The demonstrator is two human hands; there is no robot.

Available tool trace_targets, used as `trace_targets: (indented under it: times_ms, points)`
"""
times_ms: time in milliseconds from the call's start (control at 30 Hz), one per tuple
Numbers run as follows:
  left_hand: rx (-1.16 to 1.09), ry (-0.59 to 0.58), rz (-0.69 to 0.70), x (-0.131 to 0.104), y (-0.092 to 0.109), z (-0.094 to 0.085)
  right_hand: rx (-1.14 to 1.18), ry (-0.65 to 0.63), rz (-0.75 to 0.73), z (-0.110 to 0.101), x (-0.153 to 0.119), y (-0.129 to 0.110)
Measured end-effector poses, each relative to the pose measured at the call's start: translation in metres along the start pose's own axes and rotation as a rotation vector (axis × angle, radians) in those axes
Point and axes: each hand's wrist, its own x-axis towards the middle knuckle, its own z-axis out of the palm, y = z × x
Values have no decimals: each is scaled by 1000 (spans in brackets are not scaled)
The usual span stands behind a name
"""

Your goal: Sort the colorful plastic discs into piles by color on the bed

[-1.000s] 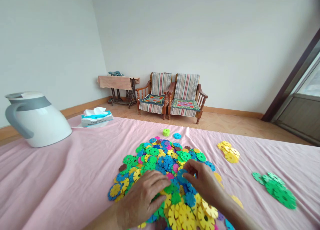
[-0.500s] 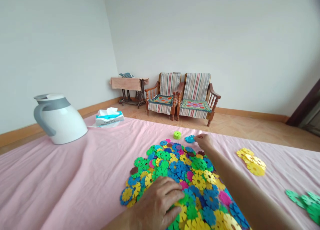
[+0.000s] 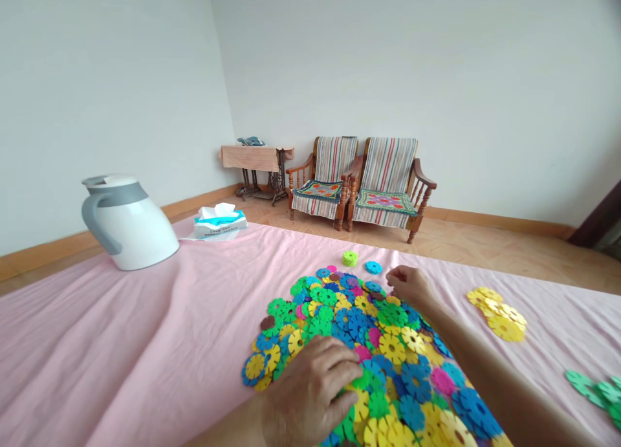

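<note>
A large heap of flower-shaped, notched plastic discs [image 3: 354,324] in blue, green, yellow, pink and brown covers the middle of the table. My left hand [image 3: 320,382] rests on the heap's near left part, fingers apart and slightly bent, holding nothing I can see. Beyond the heap, my right hand [image 3: 410,284] hovers just right of a blue disc stack [image 3: 373,267], apart from it. Its fingers are curled together, with nothing visible in them. Left of the blue stack stands a lime-green disc stack [image 3: 350,259].
Yellow discs [image 3: 499,314] lie in an overlapping group to the right, with green discs [image 3: 596,390] nearer the right edge. A white-and-grey jug [image 3: 136,230] and a tissue pack [image 3: 220,224] stand on the pink tablecloth [image 3: 145,343] at left. Two wooden armchairs [image 3: 388,201] are behind.
My right hand has let go of the blue discs and drawn back slightly toward me and to the right. My left hand stays on the heap. The view has shifted a little.
</note>
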Motion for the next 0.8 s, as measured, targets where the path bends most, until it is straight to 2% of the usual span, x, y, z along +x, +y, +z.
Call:
trace_targets:
  times_ms: [67, 200, 267, 333, 533, 800]
  points:
    - [-6, 1, -6, 0, -1, 2, 15, -82, -104, -6, -31, -7]
    - [-1, -11, -45, -2, -4, 6, -55, -332, -338, -12, -97, -20]
    - [3, -19, -55, -2, -4, 6, -110, -368, -383, -9, -121, -23]
    - [3, -27, -61, -2, -4, 6, -131, -342, -372, -3, -137, -23]
    - [1, -24, -58, -1, -3, 5, -65, -351, -276, 10, -143, -19]
    - [-28, -47, -81, 0, 0, 2, 178, -461, -191, 6, -138, -15]
